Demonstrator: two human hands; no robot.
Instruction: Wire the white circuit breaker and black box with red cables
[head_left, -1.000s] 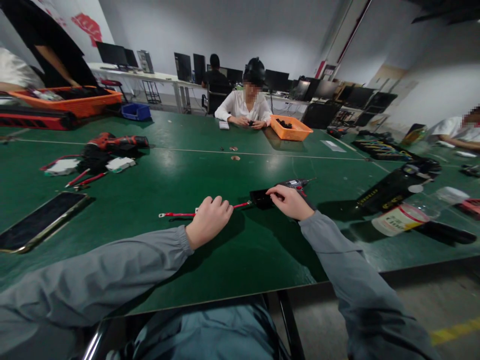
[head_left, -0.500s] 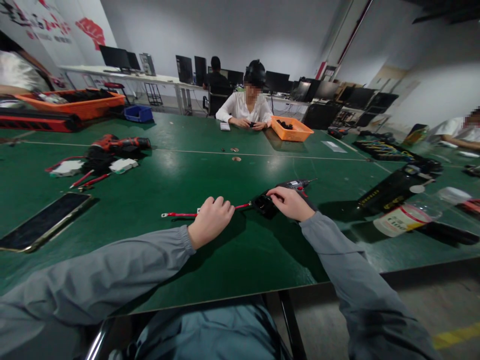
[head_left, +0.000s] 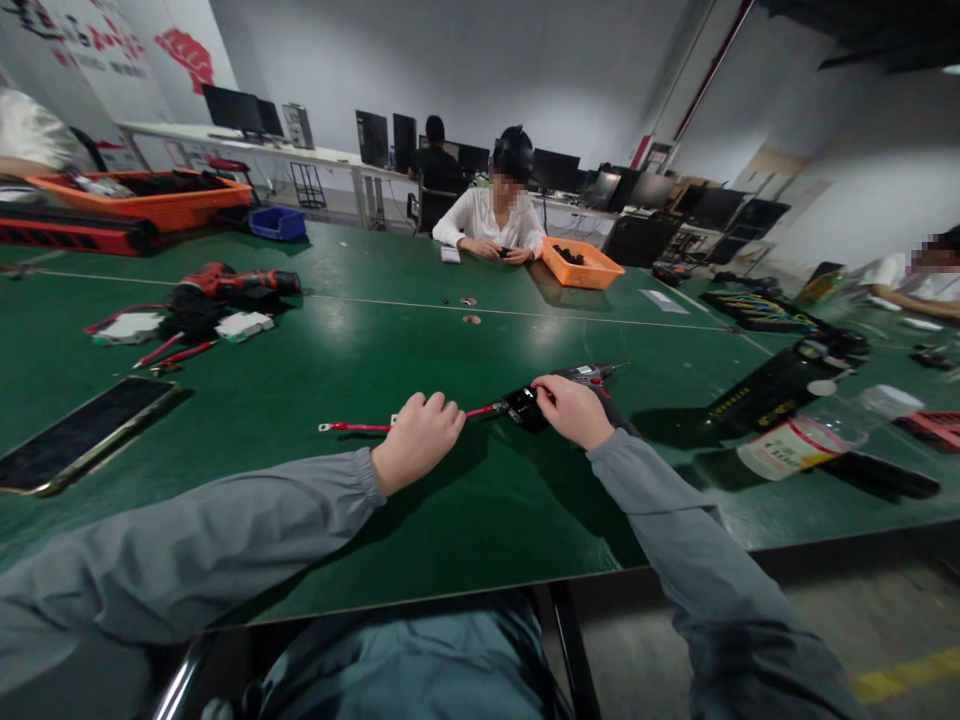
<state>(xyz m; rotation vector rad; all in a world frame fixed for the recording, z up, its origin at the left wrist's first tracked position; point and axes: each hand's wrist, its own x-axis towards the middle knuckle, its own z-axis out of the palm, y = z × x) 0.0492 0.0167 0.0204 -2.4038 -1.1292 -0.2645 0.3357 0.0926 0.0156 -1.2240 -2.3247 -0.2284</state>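
Note:
My left hand (head_left: 420, 440) is closed around a red cable (head_left: 355, 428), which sticks out on both sides of the fist. A metal ring terminal (head_left: 324, 427) caps the cable's left end. The right end runs to a small black box-like part (head_left: 519, 406) with metal contacts. That part is pinched at its right side by the fingers of my right hand (head_left: 574, 408), whose fingertips are partly hidden. Just behind my right hand lies a grey and red power drill (head_left: 589, 373) with a thin bit pointing right.
A phone (head_left: 82, 435) lies at left, below a red cordless drill (head_left: 225, 285) and white connectors (head_left: 245, 326). At right are a black bottle (head_left: 765, 385) and a clear labelled bottle (head_left: 799, 445). Across the green table (head_left: 375, 350), a person (head_left: 487, 220) sits beside an orange basket (head_left: 589, 268).
The view has shifted slightly. My right hand and the black part have tilted a little, so its top shows more. Both hands keep their hold.

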